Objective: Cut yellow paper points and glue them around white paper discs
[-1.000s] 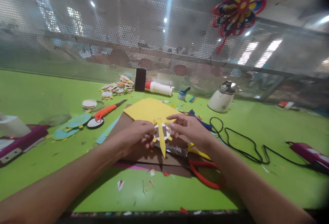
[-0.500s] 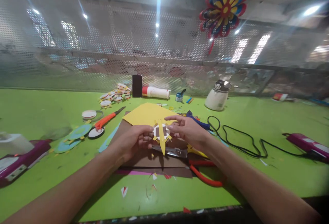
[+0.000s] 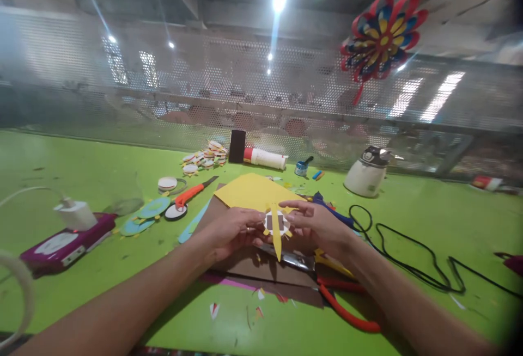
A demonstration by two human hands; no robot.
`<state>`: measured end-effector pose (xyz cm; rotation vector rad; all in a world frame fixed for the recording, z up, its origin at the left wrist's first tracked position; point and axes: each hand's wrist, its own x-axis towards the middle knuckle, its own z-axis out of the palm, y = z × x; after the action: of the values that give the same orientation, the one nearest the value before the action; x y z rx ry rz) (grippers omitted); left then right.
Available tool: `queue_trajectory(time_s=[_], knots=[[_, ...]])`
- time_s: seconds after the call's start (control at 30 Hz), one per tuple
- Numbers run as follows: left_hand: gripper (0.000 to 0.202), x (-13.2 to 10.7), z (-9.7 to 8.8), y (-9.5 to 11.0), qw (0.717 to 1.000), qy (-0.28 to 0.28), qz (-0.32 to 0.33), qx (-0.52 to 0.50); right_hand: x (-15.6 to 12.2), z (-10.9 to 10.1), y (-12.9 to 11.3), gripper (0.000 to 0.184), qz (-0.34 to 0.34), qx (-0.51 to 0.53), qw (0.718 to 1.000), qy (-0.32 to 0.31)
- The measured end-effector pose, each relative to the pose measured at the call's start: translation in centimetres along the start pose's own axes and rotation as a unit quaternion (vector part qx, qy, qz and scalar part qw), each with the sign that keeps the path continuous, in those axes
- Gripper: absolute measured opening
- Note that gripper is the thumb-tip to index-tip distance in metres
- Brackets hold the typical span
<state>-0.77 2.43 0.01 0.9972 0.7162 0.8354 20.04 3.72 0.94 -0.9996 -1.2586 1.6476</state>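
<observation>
My left hand (image 3: 239, 232) and my right hand (image 3: 319, 225) hold a small round paper craft piece between them, over the stacked paper sheets. The piece is a white disc (image 3: 269, 226) with yellow tabs around its rim and a dark square in the middle. A pointed yellow paper strip (image 3: 277, 236) lies across it, its tip toward me. Left fingertips pinch the left edge, while the right thumb and fingers are at the right edge, index finger stretched out above. Beneath the hands lie large scissors (image 3: 300, 261) with red handles, partly hidden by my right forearm.
Brown sheets (image 3: 241, 266) and a yellow sheet (image 3: 245, 188) lie under the work. Left are an orange-handled cutter (image 3: 190, 195), blue discs (image 3: 154, 207) and a purple power strip (image 3: 69, 247). Behind stand a dark box (image 3: 237, 147), paint jar (image 3: 301, 168) and white jug (image 3: 366, 173). Black cable (image 3: 412, 258) runs right.
The camera view has turned left and tilted, so the whole scene sits further right and lower. Both hands keep the paper piece in nearly the same pose.
</observation>
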Motion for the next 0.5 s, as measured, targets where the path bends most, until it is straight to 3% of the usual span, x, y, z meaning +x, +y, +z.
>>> queue_trajectory(time_s=[0.27,0.5], knots=[[0.011,0.3,-0.6,0.7,0.993,0.094,0.013,-0.063,0.9,-2.0,-1.5,0.029,-0.089,-0.048,0.986,0.134],[0.012,0.3,0.2,-0.2,0.996,0.068,-0.006,-0.056,1.2,-3.1,-2.2,0.035,-0.126,-0.095,0.972,0.176]])
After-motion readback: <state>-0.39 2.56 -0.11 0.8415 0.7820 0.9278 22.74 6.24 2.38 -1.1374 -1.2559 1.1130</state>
